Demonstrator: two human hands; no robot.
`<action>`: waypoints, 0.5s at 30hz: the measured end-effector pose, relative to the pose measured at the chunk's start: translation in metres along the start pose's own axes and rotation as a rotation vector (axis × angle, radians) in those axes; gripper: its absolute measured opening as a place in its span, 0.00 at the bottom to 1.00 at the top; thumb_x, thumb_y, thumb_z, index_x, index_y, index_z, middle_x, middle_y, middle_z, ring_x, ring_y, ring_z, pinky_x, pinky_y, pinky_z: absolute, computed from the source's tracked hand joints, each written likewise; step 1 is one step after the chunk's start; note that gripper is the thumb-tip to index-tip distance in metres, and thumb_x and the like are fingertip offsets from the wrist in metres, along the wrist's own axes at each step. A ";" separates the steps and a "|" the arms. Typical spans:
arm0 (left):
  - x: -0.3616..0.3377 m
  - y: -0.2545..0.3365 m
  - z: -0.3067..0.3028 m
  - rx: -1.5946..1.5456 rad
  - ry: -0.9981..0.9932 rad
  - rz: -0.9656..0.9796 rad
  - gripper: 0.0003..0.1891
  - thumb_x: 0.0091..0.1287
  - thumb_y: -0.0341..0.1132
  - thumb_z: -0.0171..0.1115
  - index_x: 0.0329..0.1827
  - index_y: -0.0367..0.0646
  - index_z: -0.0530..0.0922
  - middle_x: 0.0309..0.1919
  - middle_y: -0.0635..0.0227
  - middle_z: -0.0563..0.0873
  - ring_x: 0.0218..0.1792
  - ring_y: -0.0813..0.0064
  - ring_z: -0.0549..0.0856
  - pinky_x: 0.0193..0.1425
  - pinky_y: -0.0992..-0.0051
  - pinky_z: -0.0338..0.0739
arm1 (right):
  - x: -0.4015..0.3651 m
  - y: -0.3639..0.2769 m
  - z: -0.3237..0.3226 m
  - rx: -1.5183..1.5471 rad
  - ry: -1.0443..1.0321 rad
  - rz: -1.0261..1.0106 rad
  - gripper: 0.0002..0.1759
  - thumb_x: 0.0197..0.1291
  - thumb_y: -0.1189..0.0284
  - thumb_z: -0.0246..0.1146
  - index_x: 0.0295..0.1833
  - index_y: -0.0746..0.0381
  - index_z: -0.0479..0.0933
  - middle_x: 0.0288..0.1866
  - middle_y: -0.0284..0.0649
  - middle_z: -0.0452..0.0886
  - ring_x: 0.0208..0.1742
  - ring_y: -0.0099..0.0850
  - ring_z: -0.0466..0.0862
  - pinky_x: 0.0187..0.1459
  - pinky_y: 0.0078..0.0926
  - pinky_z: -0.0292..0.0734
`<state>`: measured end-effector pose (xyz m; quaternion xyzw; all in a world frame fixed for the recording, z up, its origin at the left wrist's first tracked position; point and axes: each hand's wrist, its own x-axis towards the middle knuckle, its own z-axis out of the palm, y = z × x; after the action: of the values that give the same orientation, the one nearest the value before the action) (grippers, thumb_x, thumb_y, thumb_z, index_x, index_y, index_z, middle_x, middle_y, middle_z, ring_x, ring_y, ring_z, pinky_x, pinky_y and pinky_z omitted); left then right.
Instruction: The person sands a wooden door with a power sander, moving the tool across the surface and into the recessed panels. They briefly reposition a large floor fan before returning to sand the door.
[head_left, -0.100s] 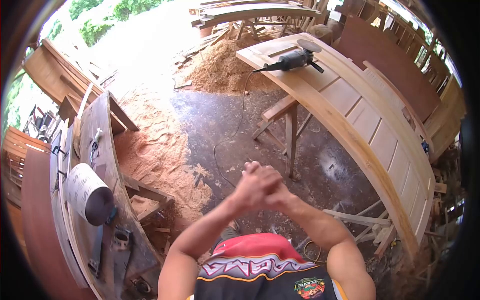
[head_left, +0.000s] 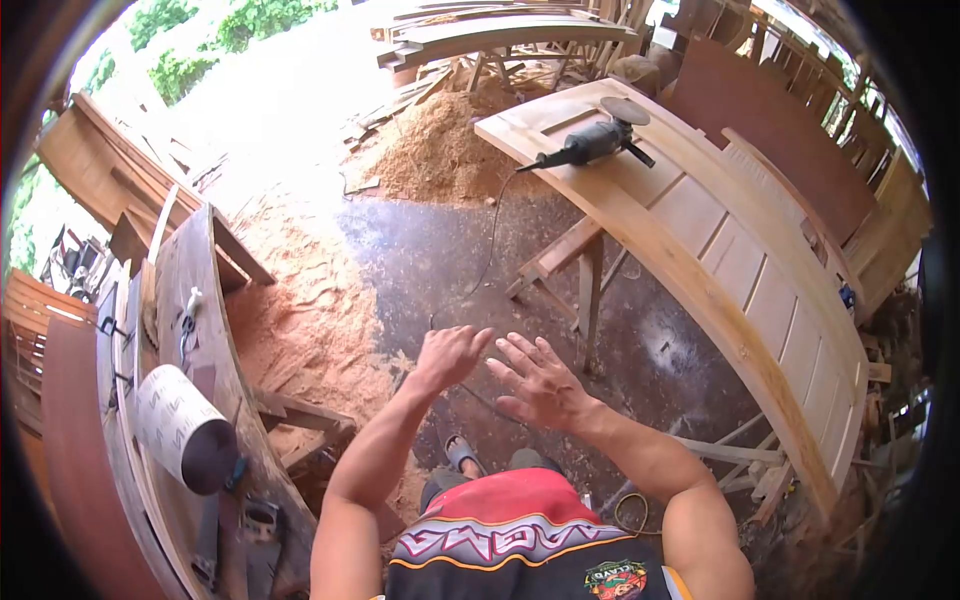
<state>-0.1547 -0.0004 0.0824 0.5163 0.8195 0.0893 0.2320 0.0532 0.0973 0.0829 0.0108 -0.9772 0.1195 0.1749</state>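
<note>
While the left hand (head_left: pixel 448 355) and right hand (head_left: pixel 540 382) hover empty with fingers spread, the grey electric sander (head_left: pixel 592 143) lies well ahead-right on the pale panelled wooden door (head_left: pixel 700 260), handle toward them, nearer the right hand.

The bottom edge cuts off the shirt (head_left: pixel 510 540), which half hides a sandal (head_left: pixel 462 455); the small tools (head_left: pixel 186 322) on the bench (head_left: pixel 218 290) are unclear.

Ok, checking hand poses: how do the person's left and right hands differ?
The left hand has its fingers close together and slightly curled; the right hand has its fingers spread wide. The left hand sits a little higher in the view than the right hand. Both are empty, apart from each other, and touch nothing.
</note>
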 end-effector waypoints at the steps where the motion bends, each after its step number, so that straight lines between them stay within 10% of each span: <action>1: 0.021 -0.011 -0.006 0.118 -0.129 0.025 0.20 0.75 0.47 0.55 0.63 0.52 0.83 0.59 0.58 0.88 0.65 0.61 0.84 0.72 0.55 0.70 | 0.024 0.005 -0.002 0.008 0.097 -0.010 0.36 0.69 0.49 0.65 0.72 0.63 0.73 0.75 0.54 0.73 0.77 0.53 0.72 0.77 0.57 0.64; 4: 0.061 -0.003 -0.004 0.287 -0.135 0.526 0.23 0.78 0.43 0.56 0.74 0.52 0.75 0.77 0.61 0.73 0.77 0.64 0.71 0.82 0.55 0.61 | 0.087 0.023 0.015 0.210 0.271 -0.258 0.34 0.71 0.45 0.62 0.69 0.61 0.76 0.69 0.56 0.78 0.73 0.52 0.77 0.75 0.54 0.68; 5: 0.070 -0.016 0.013 0.212 0.224 0.830 0.28 0.73 0.41 0.62 0.77 0.53 0.71 0.81 0.62 0.66 0.81 0.64 0.65 0.83 0.55 0.58 | 0.101 0.049 0.029 0.223 0.282 -0.278 0.33 0.70 0.46 0.64 0.68 0.59 0.76 0.68 0.55 0.79 0.71 0.51 0.78 0.75 0.54 0.69; 8: 0.135 -0.067 -0.036 0.436 0.139 0.711 0.29 0.70 0.38 0.66 0.75 0.54 0.74 0.83 0.63 0.63 0.83 0.63 0.61 0.84 0.53 0.56 | 0.117 0.169 0.062 0.141 0.181 0.156 0.29 0.65 0.53 0.70 0.65 0.57 0.79 0.66 0.52 0.80 0.67 0.48 0.81 0.70 0.50 0.74; 12: 0.207 -0.182 -0.055 -0.300 0.102 0.368 0.10 0.73 0.37 0.64 0.51 0.43 0.85 0.38 0.52 0.90 0.43 0.47 0.90 0.44 0.56 0.84 | 0.112 0.306 0.107 0.428 0.473 1.118 0.26 0.66 0.55 0.71 0.61 0.62 0.81 0.64 0.49 0.82 0.63 0.38 0.84 0.62 0.38 0.79; 15: 0.260 -0.212 -0.075 -0.192 -0.166 0.156 0.19 0.72 0.51 0.67 0.39 0.42 0.86 0.31 0.51 0.89 0.38 0.46 0.89 0.42 0.56 0.82 | 0.139 0.408 0.134 0.825 0.723 1.289 0.34 0.66 0.49 0.71 0.65 0.63 0.79 0.56 0.44 0.86 0.55 0.32 0.86 0.57 0.36 0.81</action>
<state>-0.4546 0.1418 -0.0085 0.5596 0.7426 0.1419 0.3395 -0.1486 0.4649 -0.0850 -0.5244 -0.5544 0.5391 0.3564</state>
